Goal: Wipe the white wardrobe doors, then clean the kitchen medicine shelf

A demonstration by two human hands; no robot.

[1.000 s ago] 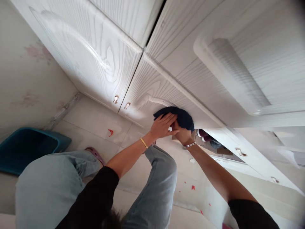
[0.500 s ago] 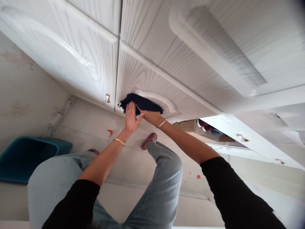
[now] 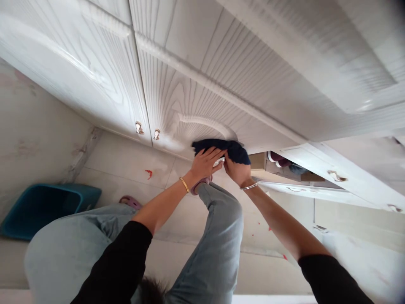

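While near open cupboard (image 3: pixel 316 157) (maroon shoes (image 3: pixel 279 159) inside), left hand (image 3: pixel 206 164) spread on cloth (image 3: pixel 236 151); right hand (image 3: pixel 238 172), grip unclear.

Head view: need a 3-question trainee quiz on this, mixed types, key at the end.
1. Short answer: which hand wears the gold-coloured bangle at its wrist?
2. True or false: the dark-blue cloth lies loose on the floor, with neither hand on it.
3. Multiple choice: what colour is the bin near the picture's left edge?
A) Red
B) Teal
C) Yellow

Key:
1. The left hand; the right hand wears a silver-coloured bangle.
2. False; both hands are on it, against the white cabinet door.
3. B
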